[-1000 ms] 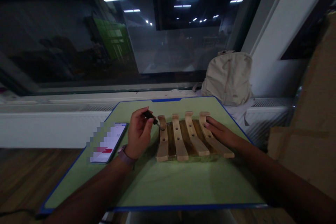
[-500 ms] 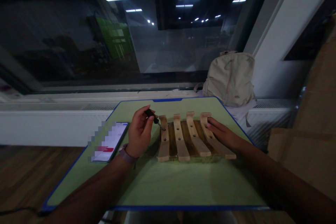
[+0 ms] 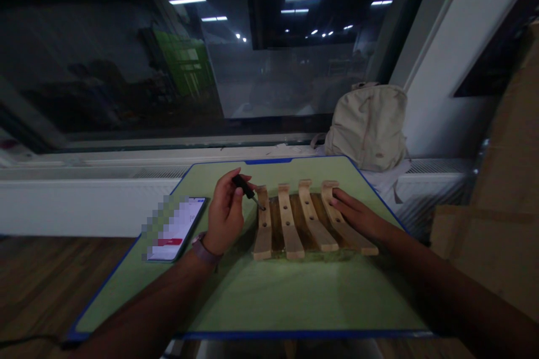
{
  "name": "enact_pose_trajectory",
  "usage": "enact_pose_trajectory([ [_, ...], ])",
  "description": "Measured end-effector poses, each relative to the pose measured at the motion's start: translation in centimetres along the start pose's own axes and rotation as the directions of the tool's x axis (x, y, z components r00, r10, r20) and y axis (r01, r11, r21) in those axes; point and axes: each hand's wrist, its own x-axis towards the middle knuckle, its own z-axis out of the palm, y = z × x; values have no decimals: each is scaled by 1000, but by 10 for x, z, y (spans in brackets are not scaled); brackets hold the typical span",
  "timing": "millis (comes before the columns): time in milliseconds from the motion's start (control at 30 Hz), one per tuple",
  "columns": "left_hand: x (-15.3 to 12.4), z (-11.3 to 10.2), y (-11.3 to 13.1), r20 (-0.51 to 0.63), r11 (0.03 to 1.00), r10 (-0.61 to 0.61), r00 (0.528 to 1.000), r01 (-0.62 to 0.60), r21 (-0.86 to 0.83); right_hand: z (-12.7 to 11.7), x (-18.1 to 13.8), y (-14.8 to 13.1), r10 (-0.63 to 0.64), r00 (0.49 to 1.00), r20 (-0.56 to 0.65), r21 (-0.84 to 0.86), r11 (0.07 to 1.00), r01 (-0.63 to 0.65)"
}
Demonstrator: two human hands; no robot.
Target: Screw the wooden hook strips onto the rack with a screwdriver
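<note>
My left hand (image 3: 225,216) pinches a small black-handled screwdriver (image 3: 243,186), with its thin shaft angled down to the top of the leftmost of four pale wooden slats (image 3: 263,230). Each slat has several drilled holes. The slats lie side by side across a dark stained wooden board (image 3: 312,224). My right hand (image 3: 357,219) rests flat on the rightmost slat (image 3: 339,224), holding nothing. The screwdriver tip is small and partly hidden, so its exact seating cannot be seen.
Everything lies on a green cutting mat with a blue border (image 3: 286,297). A smartphone (image 3: 177,230) lies left of my left hand. Behind the mat stand a beige backpack (image 3: 368,129) and a white radiator (image 3: 438,185). Cardboard (image 3: 505,151) rises at the right.
The view shifts slightly as my head moves. Both hands stay almost in place, and the screwdriver tip remains at the leftmost slat.
</note>
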Motion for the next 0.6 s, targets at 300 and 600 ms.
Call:
enact_pose_trajectory([
  [300, 1, 1, 3, -49, 1000, -16, 999, 15, -9, 1, 1, 3, -17, 1000, 11, 3, 1000, 17],
  [600, 3, 4, 10, -100, 995, -74, 992, 67, -76, 2, 1, 3, -12, 1000, 2, 25, 1000, 12],
])
